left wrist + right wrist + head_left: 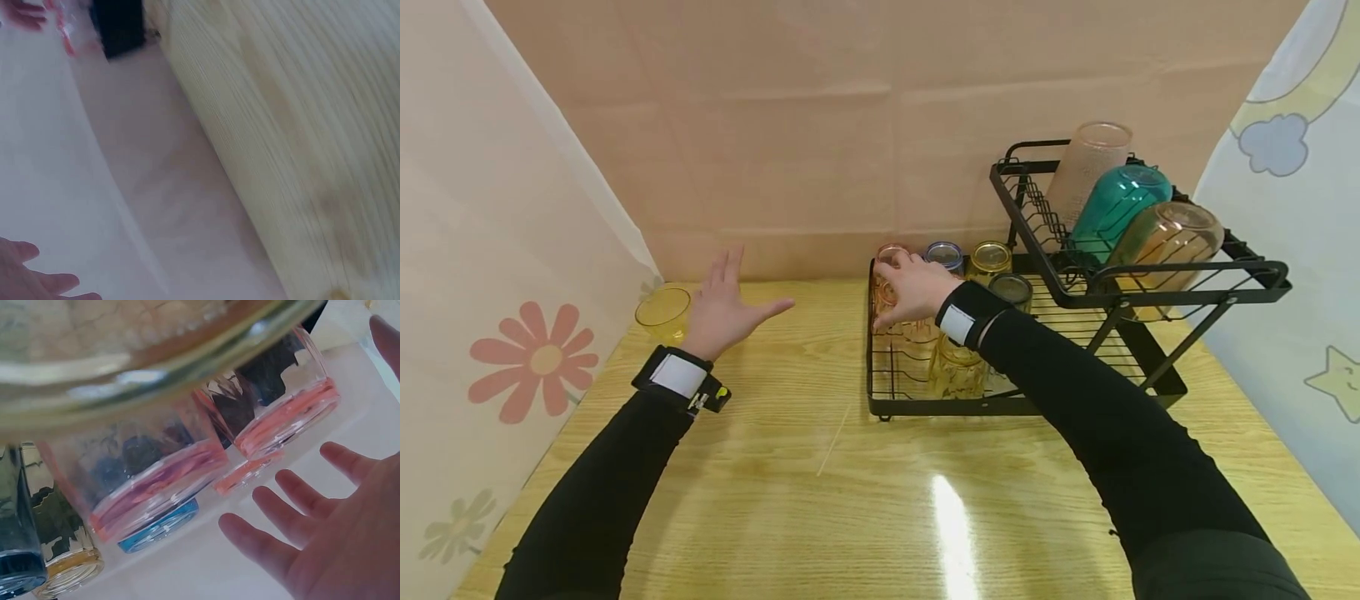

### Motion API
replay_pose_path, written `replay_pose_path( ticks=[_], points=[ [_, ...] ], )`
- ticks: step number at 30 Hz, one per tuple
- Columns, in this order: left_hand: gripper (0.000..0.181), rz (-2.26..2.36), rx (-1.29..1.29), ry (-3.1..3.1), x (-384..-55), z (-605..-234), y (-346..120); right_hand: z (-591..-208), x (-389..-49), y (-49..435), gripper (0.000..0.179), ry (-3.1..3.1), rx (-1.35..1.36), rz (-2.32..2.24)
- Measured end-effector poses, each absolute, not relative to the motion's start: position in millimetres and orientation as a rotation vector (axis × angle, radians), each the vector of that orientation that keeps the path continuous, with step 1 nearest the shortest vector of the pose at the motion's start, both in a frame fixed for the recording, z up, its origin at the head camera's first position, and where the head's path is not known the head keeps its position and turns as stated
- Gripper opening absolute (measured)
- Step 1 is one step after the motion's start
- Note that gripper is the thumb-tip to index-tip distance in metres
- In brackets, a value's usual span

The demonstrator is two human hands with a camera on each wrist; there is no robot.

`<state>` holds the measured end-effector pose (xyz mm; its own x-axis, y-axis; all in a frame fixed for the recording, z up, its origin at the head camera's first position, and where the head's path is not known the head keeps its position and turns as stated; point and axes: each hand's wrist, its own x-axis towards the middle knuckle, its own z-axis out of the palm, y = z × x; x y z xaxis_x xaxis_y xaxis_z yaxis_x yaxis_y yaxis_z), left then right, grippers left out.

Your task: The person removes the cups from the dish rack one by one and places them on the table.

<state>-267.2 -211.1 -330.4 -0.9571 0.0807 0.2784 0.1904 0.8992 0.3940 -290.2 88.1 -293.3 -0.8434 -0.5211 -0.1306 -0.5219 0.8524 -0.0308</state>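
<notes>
Item: yellow cup (pixel 662 308), mouth up at the far left of the counter (pixel 775 467); its right side is hidden behind the adjoining entry.

Item: left hand (pixel 724 310), just right of the cup, fingers spread, thumb held out, nothing gripped. Whether it touches the cup I cannot tell. My left wrist feed gives only its fingertips and, blurred, a dark corner with pinkish glass beside another hand's fingers.

Item: black rack (pixel 898 407), two tiers, right of middle on the counter.

Item: pink glasses (pixel 887 293), bases up, along the lower tier's left side. My head feed has them partly covered; my right wrist feed shows their thick tinted bases plainly.

Item: right hand (pixel 913 290), over those glasses, fingers apart. From the head it seems to meet them; the right wrist feed shows extended fingers and a gap, with no grip.

Item: blue glass (pixel 944 254), far row.

Item: near yellow glass (pixel 957 371), beneath the right forearm.

Item: far yellow glass (pixel 991 257); smoky glass (pixel 1011 289) just nearer.

Item: upper tier, head feed only: pale pink tumbler (pixel 1088 171), teal tumbler (pixel 1122 208), amber tumbler (pixel 1168 242), tilted.
</notes>
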Motion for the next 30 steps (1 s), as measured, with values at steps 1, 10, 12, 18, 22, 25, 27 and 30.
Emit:
replay_pose_path(
  ticks=[1, 10, 12, 18, 22, 25, 27, 30],
  points=[
    [0.113, -0.663, -0.217, -2.808, -266.0, -330.8, -206.4, -293.3, -290.7, 87.0, 0.094, 2.886, -0.817, 0.021],
    [0.102, -1.245, -0.329, -2.786, -249.0, -332.6, -167.9, -298.3, -297.7, 78.7, 0.084, 2.819, -0.776, 0.108],
    [0.099, -1.367, -0.326, -2.780, -246.4, -332.8, -161.4, -300.1, -298.8, 77.3, 0.083, 2.803, -0.758, 0.119],
    [0.093, -1.621, -0.303, -2.749, -242.4, -335.2, -146.6, -300.9, -300.6, 72.4, 0.086, 2.761, -0.695, 0.089],
    [0.091, -1.729, -0.283, -2.723, -240.4, -337.6, -139.1, -303.4, -303.4, 71.4, 0.085, 2.759, -0.680, 0.067],
    [0.089, -1.787, -0.284, -2.708, -238.7, -338.8, -135.4, -307.4, -307.0, 71.7, 0.082, 2.771, -0.703, 0.063],
    [0.087, -1.818, -0.290, -2.697, -237.5, -339.3, -133.6, -308.5, -308.5, 72.1, 0.079, 2.774, -0.730, 0.064],
    [0.085, -1.870, -0.294, -2.677, -235.4, -338.7, -131.4, -304.6, -308.0, 72.5, 0.073, 2.776, -0.777, 0.055]
  ],
)
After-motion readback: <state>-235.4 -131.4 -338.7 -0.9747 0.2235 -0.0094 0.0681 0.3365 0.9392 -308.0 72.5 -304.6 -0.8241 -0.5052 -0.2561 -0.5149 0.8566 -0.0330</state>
